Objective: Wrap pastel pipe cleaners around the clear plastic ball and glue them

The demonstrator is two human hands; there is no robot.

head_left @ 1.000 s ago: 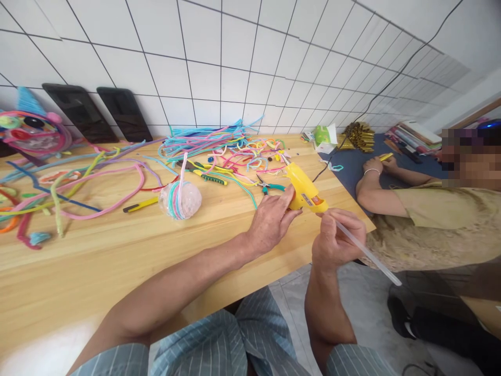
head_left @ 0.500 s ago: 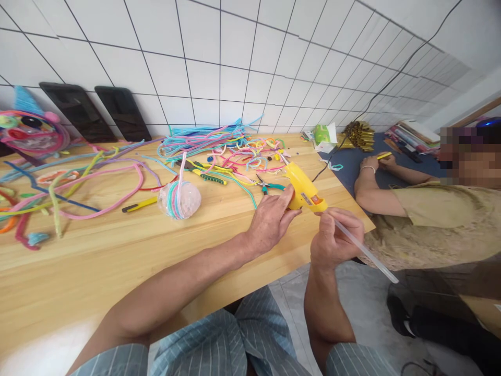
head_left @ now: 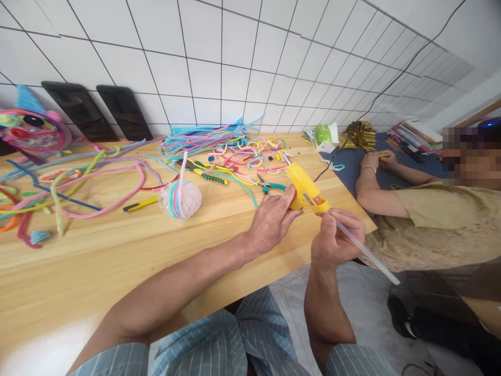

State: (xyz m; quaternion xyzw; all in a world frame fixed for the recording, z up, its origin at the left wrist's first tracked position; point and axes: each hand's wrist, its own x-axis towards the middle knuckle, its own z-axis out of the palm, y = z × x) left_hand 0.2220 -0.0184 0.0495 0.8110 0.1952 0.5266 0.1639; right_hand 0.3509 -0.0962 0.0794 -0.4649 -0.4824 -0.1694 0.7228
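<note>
A yellow hot glue gun (head_left: 303, 183) is held over the right part of the table, its nozzle pointing up and away from me. My left hand (head_left: 272, 222) is closed around its handle, which is mostly hidden. At the rear of the gun, my right hand (head_left: 338, 237) pinches a long translucent glue stick (head_left: 370, 253) that slants down past the table edge. Left of my hands, a clear ball (head_left: 190, 199) partly wrapped in pink, teal and purple pipe cleaners rests on the wood. Green-handled pliers (head_left: 274, 186) lie just behind my left hand.
Bundled pipe cleaners (head_left: 207, 138) lie along the wall, with loose ones scattered left. A yellow cutter knife (head_left: 141, 203) and yellow-green pliers (head_left: 209, 176) are near the ball. Two dark phones (head_left: 124, 112) lean on the wall. Another person (head_left: 415, 209) sits at the right.
The view has shifted very slightly. Both hands keep the same hold on the glue gun and glue stick. The other person's hands at the right have moved a little.
</note>
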